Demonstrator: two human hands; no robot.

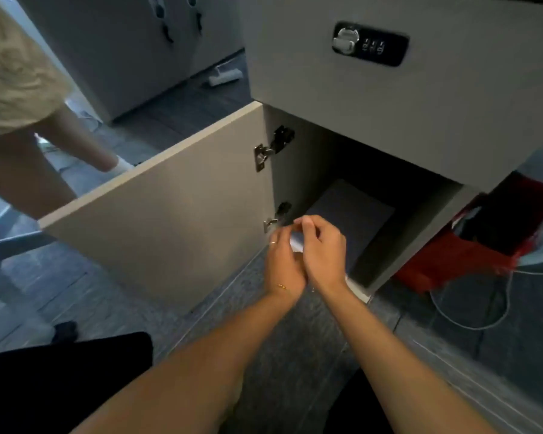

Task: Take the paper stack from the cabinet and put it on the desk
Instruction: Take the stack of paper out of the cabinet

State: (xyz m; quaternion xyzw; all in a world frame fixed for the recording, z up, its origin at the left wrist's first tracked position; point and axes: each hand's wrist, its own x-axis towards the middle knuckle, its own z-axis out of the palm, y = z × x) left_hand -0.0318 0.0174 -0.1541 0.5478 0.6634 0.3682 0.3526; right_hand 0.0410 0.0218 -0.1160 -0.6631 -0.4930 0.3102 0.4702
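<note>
The lower cabinet (pixel 426 214) stands with its door (pixel 170 220) swung out to the left. A paper stack (pixel 354 220) lies flat on the cabinet floor, grey in the shadow. Its near left corner shows white between my hands. My left hand (pixel 281 264) and my right hand (pixel 323 249) are pressed together at the front of the opening, fingers curled around that corner. The desk is not in view.
Above the opening is a closed door with a combination lock (pixel 370 43). A red basket (pixel 483 242) and white cables (pixel 470 321) lie on the floor at the right. Another person's legs (pixel 23 170) stand left, behind the open door. A power strip (pixel 225 77) lies far back.
</note>
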